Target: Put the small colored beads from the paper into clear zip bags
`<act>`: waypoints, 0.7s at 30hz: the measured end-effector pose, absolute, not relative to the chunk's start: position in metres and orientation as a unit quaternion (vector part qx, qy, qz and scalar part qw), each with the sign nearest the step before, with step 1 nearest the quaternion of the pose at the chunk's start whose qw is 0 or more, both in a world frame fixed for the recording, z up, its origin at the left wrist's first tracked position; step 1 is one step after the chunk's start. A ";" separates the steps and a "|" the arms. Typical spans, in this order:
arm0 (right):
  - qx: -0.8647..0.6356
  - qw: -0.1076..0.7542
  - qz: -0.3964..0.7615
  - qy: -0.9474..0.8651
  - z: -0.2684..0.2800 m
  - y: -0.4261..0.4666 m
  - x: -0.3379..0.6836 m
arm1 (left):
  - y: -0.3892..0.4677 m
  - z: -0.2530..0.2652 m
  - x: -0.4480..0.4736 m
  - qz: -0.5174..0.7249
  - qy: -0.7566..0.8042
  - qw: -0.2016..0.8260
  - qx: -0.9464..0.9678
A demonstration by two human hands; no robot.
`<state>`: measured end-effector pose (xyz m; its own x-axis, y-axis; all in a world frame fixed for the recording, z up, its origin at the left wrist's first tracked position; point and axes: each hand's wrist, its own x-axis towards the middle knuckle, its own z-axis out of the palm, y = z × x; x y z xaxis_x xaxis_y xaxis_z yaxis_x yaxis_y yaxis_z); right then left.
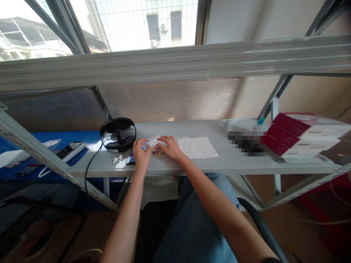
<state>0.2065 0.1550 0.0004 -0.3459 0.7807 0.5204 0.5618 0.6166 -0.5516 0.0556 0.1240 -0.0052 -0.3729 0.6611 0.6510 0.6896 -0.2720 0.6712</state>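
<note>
A small clear plastic bag with several tiny coloured pieces inside lies on the grey shelf. My right hand is over its right side, with bent fingers gripping the plastic. From the left, my left hand pinches the bag's edge between curled fingers and thumb. Partly hidden under my left hand is a dark phone. Just right of my right hand, a white sheet is spread flat; whether it is paper or cloth I cannot tell.
Black headphones and white earbuds sit to the left, their cable hanging over the shelf's front edge. Dark red and white boxes are stacked at the right. A metal beam crosses above the shelf.
</note>
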 end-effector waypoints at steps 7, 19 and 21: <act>-0.412 0.514 0.147 -0.738 0.009 0.162 0.229 | 0.107 0.010 0.098 -0.620 -0.503 0.064 -0.599; -0.513 0.687 0.344 -0.383 0.003 0.173 0.285 | 0.140 -0.004 0.185 -0.585 -0.480 -0.166 -0.632; -0.506 0.688 0.342 -0.392 0.003 0.172 0.284 | 0.144 -0.007 0.186 -0.586 -0.501 -0.195 -0.606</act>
